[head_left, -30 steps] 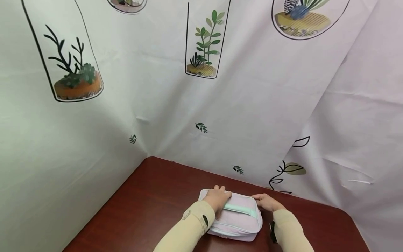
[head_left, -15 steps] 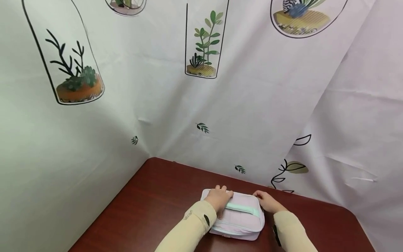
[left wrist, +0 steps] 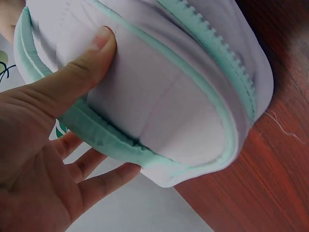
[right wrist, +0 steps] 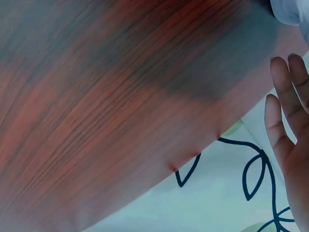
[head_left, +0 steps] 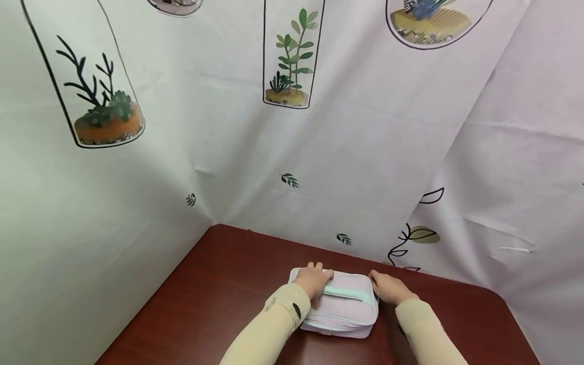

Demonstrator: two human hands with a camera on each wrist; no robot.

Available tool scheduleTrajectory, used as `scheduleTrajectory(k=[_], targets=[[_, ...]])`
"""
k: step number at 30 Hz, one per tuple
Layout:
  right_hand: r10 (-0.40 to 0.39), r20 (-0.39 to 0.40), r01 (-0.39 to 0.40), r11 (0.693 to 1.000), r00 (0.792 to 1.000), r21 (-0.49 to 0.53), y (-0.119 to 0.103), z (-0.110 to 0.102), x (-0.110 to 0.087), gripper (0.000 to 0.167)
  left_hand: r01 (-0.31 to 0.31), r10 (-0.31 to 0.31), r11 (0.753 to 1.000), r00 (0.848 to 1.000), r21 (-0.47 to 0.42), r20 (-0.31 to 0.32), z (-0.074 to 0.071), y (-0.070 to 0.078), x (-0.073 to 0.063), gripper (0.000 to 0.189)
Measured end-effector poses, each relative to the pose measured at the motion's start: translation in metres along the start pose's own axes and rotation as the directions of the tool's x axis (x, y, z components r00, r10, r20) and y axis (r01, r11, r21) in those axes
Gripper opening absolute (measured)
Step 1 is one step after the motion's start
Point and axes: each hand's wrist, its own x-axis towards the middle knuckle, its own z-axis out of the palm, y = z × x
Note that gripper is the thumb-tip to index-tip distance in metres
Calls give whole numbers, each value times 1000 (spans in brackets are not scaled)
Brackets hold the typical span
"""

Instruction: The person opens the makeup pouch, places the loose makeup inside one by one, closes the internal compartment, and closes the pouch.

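Note:
A lilac zip bag [head_left: 342, 309] with a mint carry handle [head_left: 348, 294] lies flat on the table. My left hand [head_left: 312, 282] rests across its left part, fingers spread towards the far side. Close up in the left wrist view, the thumb presses on the lid and the other fingers touch beyond the mint handle [left wrist: 111, 143]. Mint zipper teeth [left wrist: 222, 55] run along the bag's side. At the bag's far right corner is my right hand [head_left: 391, 289], thumb and index near the edge; what they touch is hidden. Its other fingers [right wrist: 282, 79] stretch out loosely in the right wrist view.
The reddish-brown wooden table [head_left: 242, 284] has rounded far corners. Behind and left of it hangs a pale wall cloth [head_left: 365, 126] printed with plants in jars and leaves, close to the table's far edge.
My right hand has shifted slightly outward and its fingertips reach less over the bag's corner. The left hand stays on the bag. The head view has moved a little.

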Motion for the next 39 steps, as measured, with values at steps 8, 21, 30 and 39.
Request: scheduleTrajectory(k=[8, 21, 30, 39], targets=[[-24, -45, 23, 999, 999, -33, 5, -2, -11, 5, 9, -8, 999, 1000, -41, 25, 5, -3, 3, 85], [-21, -119, 16, 999, 993, -37, 6, -3, -28, 7, 9, -9, 998, 1000, -58, 6, 4, -3, 0, 85], [-62, -175, 55, 997, 983, -47, 7, -5, -38, 12, 16, -16, 997, 1000, -69, 0, 2, -6, -7, 82], [-105, -227, 89, 993, 968, -83, 7, -7, -39, 14, 37, -37, 998, 999, -46, 4, 4, -8, -9, 81]])
